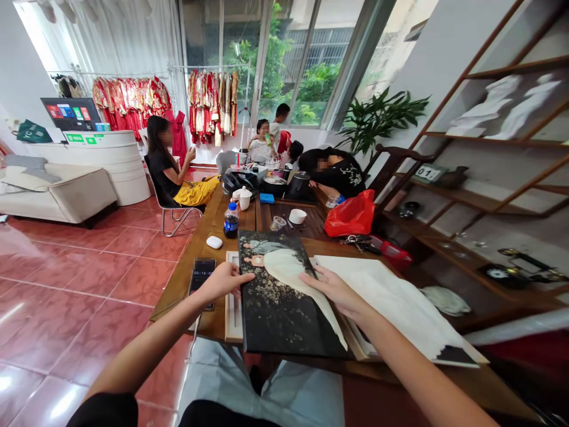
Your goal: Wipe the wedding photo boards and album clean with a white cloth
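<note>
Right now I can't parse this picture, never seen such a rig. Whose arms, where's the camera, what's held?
No machine here: a person wears one camera on the head, looking forward and down, so both bare arms are their own. The left hand holds the left edge of a dark rectangular photo print showing a figure in a pale gown; the right hand lies flat on its right side. The print rests on a long brown wooden table, over a pale wooden frame, beside a large white sheet. Nearby: a black phone, a small white oval case, a blue-capped dark drink bottle, a red plastic bag. Other people sit at the far end.
</note>
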The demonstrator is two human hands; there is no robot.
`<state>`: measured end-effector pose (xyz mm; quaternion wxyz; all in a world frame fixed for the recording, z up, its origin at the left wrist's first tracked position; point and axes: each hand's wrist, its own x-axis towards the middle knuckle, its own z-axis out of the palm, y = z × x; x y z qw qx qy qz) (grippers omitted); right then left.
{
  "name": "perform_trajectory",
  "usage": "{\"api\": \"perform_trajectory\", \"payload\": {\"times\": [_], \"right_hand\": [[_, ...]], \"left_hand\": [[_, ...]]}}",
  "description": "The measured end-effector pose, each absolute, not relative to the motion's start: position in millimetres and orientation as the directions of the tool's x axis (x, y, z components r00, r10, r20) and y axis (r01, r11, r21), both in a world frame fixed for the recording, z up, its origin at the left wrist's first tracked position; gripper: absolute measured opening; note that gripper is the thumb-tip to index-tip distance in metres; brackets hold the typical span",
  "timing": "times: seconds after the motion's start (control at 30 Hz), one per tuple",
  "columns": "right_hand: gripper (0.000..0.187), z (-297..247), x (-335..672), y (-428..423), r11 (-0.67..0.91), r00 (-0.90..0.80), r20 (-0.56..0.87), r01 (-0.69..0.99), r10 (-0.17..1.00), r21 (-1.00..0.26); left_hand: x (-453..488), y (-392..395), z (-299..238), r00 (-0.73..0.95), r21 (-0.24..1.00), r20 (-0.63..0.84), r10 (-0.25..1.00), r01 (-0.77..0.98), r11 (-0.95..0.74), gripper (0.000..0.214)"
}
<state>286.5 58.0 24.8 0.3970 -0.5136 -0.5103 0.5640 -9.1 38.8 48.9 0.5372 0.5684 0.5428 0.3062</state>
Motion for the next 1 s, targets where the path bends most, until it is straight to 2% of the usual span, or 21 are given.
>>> {"api": "perform_trajectory", "payload": {"times": [0.1,0.37,0.63,1.0], "right_hand": [[0.034,9,285,67,-0.215,-0.196,-0.246,0.164,0.949,-0.963],[0.039,-7,287,78,-0.181,-0.241,-0.283,0.373,0.928,-0.910],[0.040,-16,292,82,-0.095,-0.157,-0.217,0.556,0.964,-0.825],[0.039,-14,291,78,-0.001,-0.133,-0.121,0.668,0.984,-0.744]], "left_hand": [[-12,43,36,0.213,0.928,-0.282,0.935,0.309,0.209,0.064],[-13,52,23,0.195,0.888,-0.357,0.914,0.374,0.267,0.060],[-15,50,21,0.165,0.852,-0.372,0.914,0.451,0.266,0.056],[-18,49,5,0.118,0.839,-0.302,0.946,0.503,0.205,0.048]]}}
